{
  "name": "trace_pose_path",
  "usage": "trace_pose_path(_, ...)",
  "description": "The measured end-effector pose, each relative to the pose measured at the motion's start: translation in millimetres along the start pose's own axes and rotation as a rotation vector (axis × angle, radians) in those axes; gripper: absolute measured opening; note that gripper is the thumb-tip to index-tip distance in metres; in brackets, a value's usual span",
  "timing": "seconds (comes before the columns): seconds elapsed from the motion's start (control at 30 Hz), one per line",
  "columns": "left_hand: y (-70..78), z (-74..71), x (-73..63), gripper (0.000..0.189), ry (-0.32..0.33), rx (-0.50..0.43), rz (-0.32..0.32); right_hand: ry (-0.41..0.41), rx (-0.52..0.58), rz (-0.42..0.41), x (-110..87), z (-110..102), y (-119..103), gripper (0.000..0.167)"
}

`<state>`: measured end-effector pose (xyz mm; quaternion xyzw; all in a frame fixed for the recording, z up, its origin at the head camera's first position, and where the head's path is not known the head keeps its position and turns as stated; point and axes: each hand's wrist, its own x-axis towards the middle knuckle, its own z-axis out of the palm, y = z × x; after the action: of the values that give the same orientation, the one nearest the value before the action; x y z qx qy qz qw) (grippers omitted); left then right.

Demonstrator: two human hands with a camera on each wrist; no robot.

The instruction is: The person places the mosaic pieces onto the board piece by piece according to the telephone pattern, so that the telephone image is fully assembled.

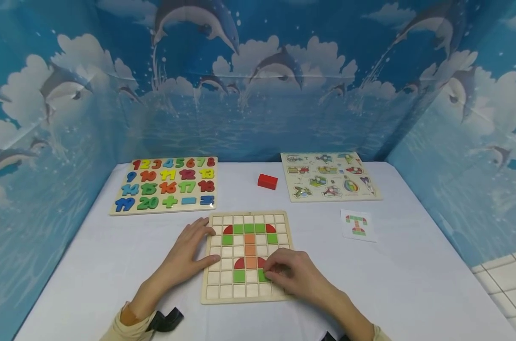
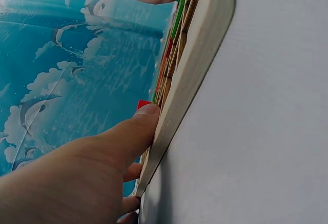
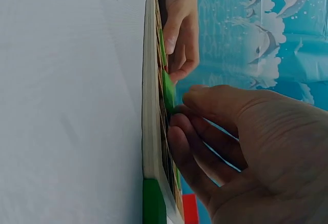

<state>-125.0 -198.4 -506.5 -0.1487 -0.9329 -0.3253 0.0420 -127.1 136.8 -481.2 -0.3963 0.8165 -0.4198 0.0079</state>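
A wooden grid board (image 1: 226,300) lies on the white table, set with green squares, orange squares (image 1: 250,250) and red quarter-round tiles (image 1: 239,264). My left hand (image 1: 177,263) steadies its left edge, fingers spread and thumb (image 2: 138,124) against the rim. At the lower right of the pattern, my right hand (image 1: 300,274) pinches a green square tile (image 1: 263,276) by its right side. The right wrist view has this green tile (image 3: 168,92) tilted at the grid, its corner at the fingertips. Part of the board's right side is hidden behind the right hand.
Beyond the board stand a number puzzle (image 1: 179,207) at left, a red block (image 1: 267,182) in the middle and a vehicle picture puzzle (image 1: 326,196) at right. A pattern card (image 1: 358,226) lies right of the board. A dolphin-print curtain (image 1: 258,128) encloses the table.
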Motion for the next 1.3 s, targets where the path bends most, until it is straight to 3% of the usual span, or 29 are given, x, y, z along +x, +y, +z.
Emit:
trace_pose_path(0.2,0.2,0.5,1.7,0.056,0.001,0.005,0.004,-0.011,0.019,0.027,-2.2,-3,-1,0.008)
trace_pose_path(0.5,-0.1,-3.7,0.5,0.055,0.013,0.023,0.009,0.009,-0.014,-0.044,-1.1,-5,-2,0.008)
trace_pose_path(0.9,0.5,0.0,-2.3,0.054,0.011,0.002,0.006,0.029,-0.017,0.039,-17.3,-25,-1,0.009)
trace_pose_path(1.3,-0.3,-0.7,-2.5,0.054,0.017,0.022,0.025,0.075,-0.006,0.177,-56.0,-39,15,0.025)
